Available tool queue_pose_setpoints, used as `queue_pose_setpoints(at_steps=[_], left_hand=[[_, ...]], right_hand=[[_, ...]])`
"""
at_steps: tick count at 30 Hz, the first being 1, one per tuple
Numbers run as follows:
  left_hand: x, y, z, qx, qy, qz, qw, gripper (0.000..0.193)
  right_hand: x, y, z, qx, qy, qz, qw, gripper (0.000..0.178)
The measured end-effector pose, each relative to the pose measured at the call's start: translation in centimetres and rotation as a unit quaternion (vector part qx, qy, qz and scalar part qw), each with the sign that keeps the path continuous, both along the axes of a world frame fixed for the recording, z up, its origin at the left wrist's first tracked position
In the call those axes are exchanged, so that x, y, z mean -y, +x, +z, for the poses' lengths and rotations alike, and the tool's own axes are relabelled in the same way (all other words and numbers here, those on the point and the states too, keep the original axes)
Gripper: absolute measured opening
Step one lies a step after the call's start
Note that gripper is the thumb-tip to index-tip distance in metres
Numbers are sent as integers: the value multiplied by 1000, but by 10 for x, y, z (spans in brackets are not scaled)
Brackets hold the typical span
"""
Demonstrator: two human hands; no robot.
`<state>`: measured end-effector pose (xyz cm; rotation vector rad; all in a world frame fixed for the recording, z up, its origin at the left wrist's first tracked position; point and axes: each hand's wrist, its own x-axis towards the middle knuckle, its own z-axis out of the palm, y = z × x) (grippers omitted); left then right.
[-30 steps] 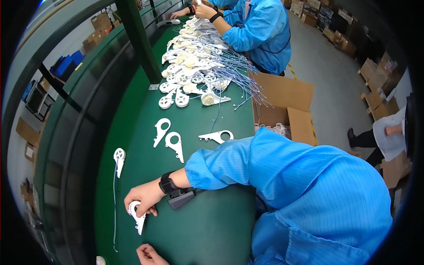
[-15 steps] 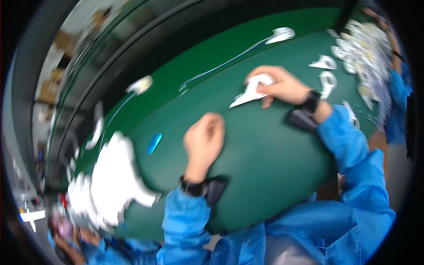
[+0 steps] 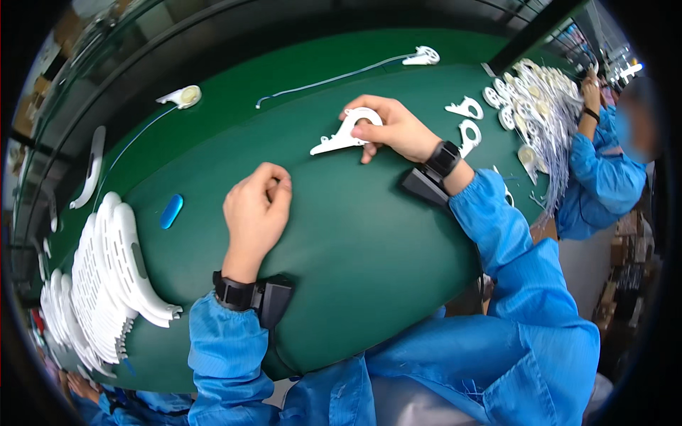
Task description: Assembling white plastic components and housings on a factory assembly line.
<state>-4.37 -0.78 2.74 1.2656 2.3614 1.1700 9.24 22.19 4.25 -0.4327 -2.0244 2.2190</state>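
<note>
- The right hand [image 3: 406, 133] pinches a white ring-shaped part [image 3: 344, 136] between thumb and fingers, over the middle of the bench [image 3: 355, 270]; its tapered tail points left.
- The left hand [image 3: 254, 206] is loosely curled, fingers folded inward, near the held part but apart from it; I cannot tell whether anything sits inside the curl.
- Left of that hand, a blue oval piece [image 3: 171, 211] lies by itself.
- Beyond it, a white housing [image 3: 186, 96] carries a cream disc in its round end; a blue cord runs from it toward stacked white slotted pieces [image 3: 92, 277].
- Farther along the back, a spoked white part [image 3: 425, 55] lies with its cord [image 3: 334, 84] stretched out leftward.
- Right of the right hand, two loose ring parts [image 3: 469, 137] lie near each other; another white piece [image 3: 507, 192] is partly covered by the right sleeve [image 3: 522, 241].
- A dense heap [image 3: 527, 106] of white parts fills the bench's right end, some holding cream discs, with cords trailing toward the edge.
- Below that edge, a sliver of brown cardboard [image 3: 545, 231] shows; whatever lies within is hidden.
- Cardboard boxes [image 3: 625, 241] stand on the floor behind a blue-clad co-worker [image 3: 600, 177]; their contents cannot be made out.
</note>
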Motion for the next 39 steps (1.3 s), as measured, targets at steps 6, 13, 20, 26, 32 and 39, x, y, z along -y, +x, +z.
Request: queue_pose_setpoints(at_steps=[6,13,20,26,32,39], left_hand=[[7,-3,-4,21,-3,14,1000,3],[0,1,-6,56,13,11,998,6],[15,-7,2,26,-53,17,998,5],[5,0,-7,34,6,4,999,3],[7,0,-1,-14,11,8,1000,4],[7,-1,-2,-9,16,6,1000,4]], right_hand=[[4,-8,-2,-11,-15,10,1000,28],[-6,-7,-8,-24,-18,17,999,31],[7,-17,-13,-41,-39,34,998,30],[-2,-4,-3,-13,-19,20,1000,29],[3,-7,1,-7,-4,14,1000,29],[4,-8,0,-2,-40,-23,999,22]])
